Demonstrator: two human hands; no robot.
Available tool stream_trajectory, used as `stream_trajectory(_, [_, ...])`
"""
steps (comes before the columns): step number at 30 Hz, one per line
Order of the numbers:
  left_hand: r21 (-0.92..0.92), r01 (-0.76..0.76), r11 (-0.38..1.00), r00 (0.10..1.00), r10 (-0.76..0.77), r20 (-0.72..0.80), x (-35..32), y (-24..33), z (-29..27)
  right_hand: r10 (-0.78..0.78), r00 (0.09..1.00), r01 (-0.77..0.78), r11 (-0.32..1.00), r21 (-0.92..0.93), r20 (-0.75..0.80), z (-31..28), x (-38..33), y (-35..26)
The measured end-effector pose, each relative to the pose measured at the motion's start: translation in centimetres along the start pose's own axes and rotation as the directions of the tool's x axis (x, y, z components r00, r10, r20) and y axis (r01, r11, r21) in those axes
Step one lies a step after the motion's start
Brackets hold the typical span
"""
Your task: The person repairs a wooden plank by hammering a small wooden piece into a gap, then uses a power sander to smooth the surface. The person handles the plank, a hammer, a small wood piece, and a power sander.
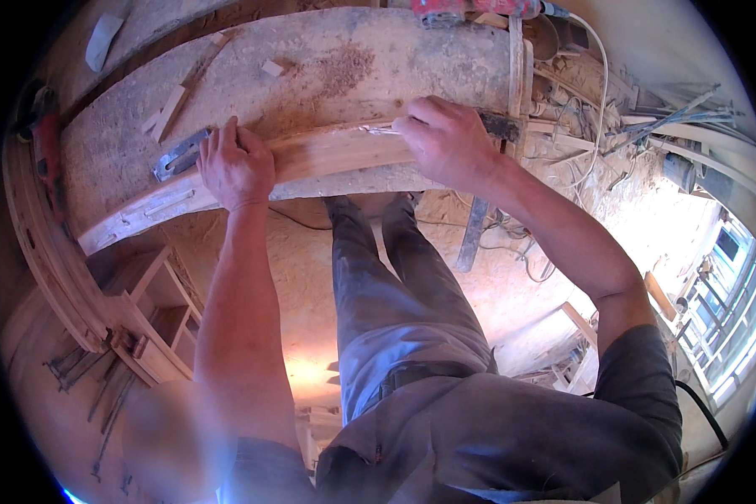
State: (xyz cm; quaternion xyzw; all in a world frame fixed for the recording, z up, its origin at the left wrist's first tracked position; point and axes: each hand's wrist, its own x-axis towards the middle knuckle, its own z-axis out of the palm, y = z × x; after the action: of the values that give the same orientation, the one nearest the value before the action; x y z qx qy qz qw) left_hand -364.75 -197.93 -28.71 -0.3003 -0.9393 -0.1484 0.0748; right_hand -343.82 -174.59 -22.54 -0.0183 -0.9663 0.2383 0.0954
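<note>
A long pale wooden board lies along the near edge of the workbench. My left hand is bent over this board, its fingers curled past the far side. Beside those fingers sits a grey metal tool with a slot in it; its end by the hand is hidden. Farther right, my right hand is closed just above the board. From its fingertips a thin, light pointed thing sticks out to the left, too small to name.
On the dusty workbench lie small wood offcuts and sawdust. A red power tool is at the far left, another red tool at the back with a pale cord. A wooden frame stands below left; cables and scraps lie right.
</note>
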Motion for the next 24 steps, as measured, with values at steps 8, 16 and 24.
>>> stream_trajectory(8, [0.012, 0.016, 1.0, 0.998, -0.016, 0.062, 0.1, 0.0, 0.0, 0.641, 0.754, -0.646, 0.686, 0.334, 0.142, -0.4, 0.7, -1.5])
stream_trajectory(16, [-0.007, 0.041, 0.999, 0.996, -0.04, 0.085, -0.1, 0.2, -0.2, 0.583, 0.811, -0.567, 0.773, 0.285, 0.035, -0.9, -1.0, -1.3])
stream_trajectory(24, [-0.001, 0.042, 0.999, 0.994, -0.041, 0.101, 0.0, 0.3, -0.4, 0.297, 0.951, -0.282, 0.946, 0.16, -0.082, -1.3, -2.2, -1.1])
